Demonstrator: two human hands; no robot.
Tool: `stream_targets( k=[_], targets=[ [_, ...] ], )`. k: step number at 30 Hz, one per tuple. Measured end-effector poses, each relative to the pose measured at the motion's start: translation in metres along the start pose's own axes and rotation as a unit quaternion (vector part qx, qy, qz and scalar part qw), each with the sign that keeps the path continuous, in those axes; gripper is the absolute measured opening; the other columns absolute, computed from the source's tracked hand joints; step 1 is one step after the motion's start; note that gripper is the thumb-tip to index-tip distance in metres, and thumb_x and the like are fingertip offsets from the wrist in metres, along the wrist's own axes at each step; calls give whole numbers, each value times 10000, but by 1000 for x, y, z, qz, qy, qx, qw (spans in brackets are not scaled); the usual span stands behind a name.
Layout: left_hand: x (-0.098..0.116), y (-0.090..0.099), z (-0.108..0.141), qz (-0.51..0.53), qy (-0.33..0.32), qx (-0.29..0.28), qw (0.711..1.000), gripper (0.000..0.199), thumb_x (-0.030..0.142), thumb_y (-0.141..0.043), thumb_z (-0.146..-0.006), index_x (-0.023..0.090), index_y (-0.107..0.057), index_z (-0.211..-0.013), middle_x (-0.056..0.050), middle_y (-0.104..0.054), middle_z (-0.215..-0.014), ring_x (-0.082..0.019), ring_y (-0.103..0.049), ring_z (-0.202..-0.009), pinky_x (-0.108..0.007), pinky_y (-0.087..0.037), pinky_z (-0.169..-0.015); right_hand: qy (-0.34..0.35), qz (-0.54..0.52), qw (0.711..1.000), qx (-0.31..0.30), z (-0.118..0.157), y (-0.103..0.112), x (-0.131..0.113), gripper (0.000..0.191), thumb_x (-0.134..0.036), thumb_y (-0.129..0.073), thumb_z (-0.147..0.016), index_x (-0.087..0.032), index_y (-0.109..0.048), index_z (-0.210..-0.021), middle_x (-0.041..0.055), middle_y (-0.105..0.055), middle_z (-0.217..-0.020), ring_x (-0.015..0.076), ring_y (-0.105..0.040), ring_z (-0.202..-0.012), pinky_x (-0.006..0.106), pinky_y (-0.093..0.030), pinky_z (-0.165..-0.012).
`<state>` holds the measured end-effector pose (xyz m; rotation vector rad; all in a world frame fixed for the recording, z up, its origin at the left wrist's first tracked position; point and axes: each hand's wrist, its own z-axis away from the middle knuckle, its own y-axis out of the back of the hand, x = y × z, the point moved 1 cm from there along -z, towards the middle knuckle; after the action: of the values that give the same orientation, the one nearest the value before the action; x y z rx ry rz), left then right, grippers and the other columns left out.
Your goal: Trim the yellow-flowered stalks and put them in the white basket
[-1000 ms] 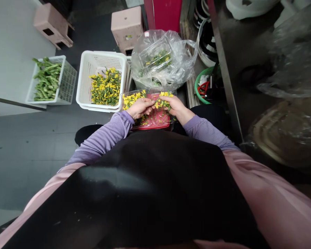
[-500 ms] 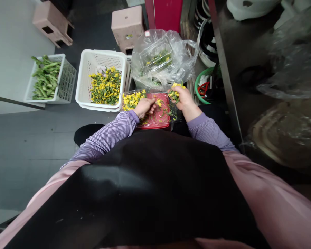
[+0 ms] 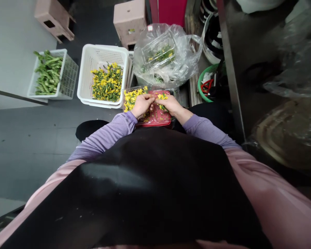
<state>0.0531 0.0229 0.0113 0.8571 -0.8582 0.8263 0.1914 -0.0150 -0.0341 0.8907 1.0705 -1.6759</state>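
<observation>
Over a red tray (image 3: 160, 119) in front of my lap, my two hands meet with their fingertips close together. My right hand (image 3: 171, 104) is closed round a bunch of yellow flowers (image 3: 162, 97) with green stems. The fingers of my left hand (image 3: 143, 104) are pinched, and what is between them is too small to make out. Just left of the red tray, a clear plastic box (image 3: 131, 98) holds a pile of yellow flowers, partly hidden by my left hand. Small green and yellow scraps lie on the tray.
A white basket (image 3: 84, 74) of yellow flowers and another (image 3: 72, 76) of green stalks stand left. A clear plastic bag (image 3: 186, 58) lies ahead. Pink stools (image 3: 129, 22), a green basket (image 3: 200, 83) and a metal table edge (image 3: 230, 69) are around.
My right hand has moved left with its flowers and now meets my left hand over the red tray. The view has shifted slightly.
</observation>
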Motion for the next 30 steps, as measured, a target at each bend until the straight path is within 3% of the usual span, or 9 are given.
stream_targets(
  k=[6,10,16,18,20,22,25,27,30],
  targets=[
    [-11,37,15,-10,40,-15,999,114,82,-722,-864,120,-636,-799,35,-601,-540,-71,-591,-504,-220,-531,-585,39,79,996,8,-4,-13,13,222,-268,-818,-663,-196,-657,-797,-10,-674,-755,182,-640,-806,310,-533,-770],
    [-20,45,23,-6,22,-38,999,100,48,-708,-811,127,-648,-815,49,-591,-543,-65,-589,-513,-215,-525,-583,36,98,994,-17,0,-24,17,213,-254,-814,-652,-184,-686,-807,7,-707,-792,189,-654,-835,313,-530,-813],
    [-22,41,29,52,20,-47,997,130,36,-613,-815,147,-648,-875,52,-585,-627,-52,-478,-476,-222,-441,-543,-29,57,996,-56,8,-33,16,232,-259,-843,-654,-188,-655,-769,-28,-630,-673,126,-551,-630,252,-457,-593],
    [-26,44,28,15,10,-35,999,130,79,-556,-883,151,-658,-919,47,-561,-619,-69,-464,-483,-238,-439,-560,-80,13,994,-67,9,-31,11,270,-299,-860,-686,-197,-626,-775,-29,-603,-644,105,-498,-560,225,-375,-492],
    [-32,49,25,-92,-29,-8,995,156,123,-535,-932,151,-685,-965,20,-581,-651,-97,-507,-541,-257,-449,-604,-122,-29,989,-76,8,-24,4,313,-337,-867,-727,-201,-591,-784,-28,-588,-636,89,-468,-519,210,-313,-442],
    [-40,52,23,-256,-105,-3,961,144,152,-584,-930,151,-723,-967,-40,-659,-778,-139,-595,-684,-278,-456,-671,-144,-51,985,-82,7,-16,-5,333,-362,-860,-767,-202,-568,-792,-34,-566,-623,80,-448,-498,207,-295,-422],
    [-51,46,18,-481,-202,-88,848,151,156,-618,-915,142,-767,-902,-123,-721,-971,-202,-655,-879,-301,-442,-724,-153,-56,983,-84,7,-7,-16,313,-365,-841,-799,-194,-579,-802,-36,-556,-616,77,-435,-488,211,-294,-405],
    [-55,37,13,-562,-225,-145,783,221,127,-561,-937,119,-777,-890,-155,-734,-973,-217,-666,-880,-317,-439,-729,-158,-61,983,-73,9,-5,-17,288,-331,-840,-793,-186,-591,-799,-29,-582,-630,75,-448,-492,207,-301,-404],
    [-57,24,4,-603,-238,-174,741,289,56,-497,-932,86,-784,-955,-185,-743,-952,-229,-685,-845,-346,-450,-756,-175,-85,980,-43,14,-6,-12,237,-242,-828,-769,-178,-600,-784,-22,-619,-639,70,-481,-496,186,-322,-409]
  ],
)
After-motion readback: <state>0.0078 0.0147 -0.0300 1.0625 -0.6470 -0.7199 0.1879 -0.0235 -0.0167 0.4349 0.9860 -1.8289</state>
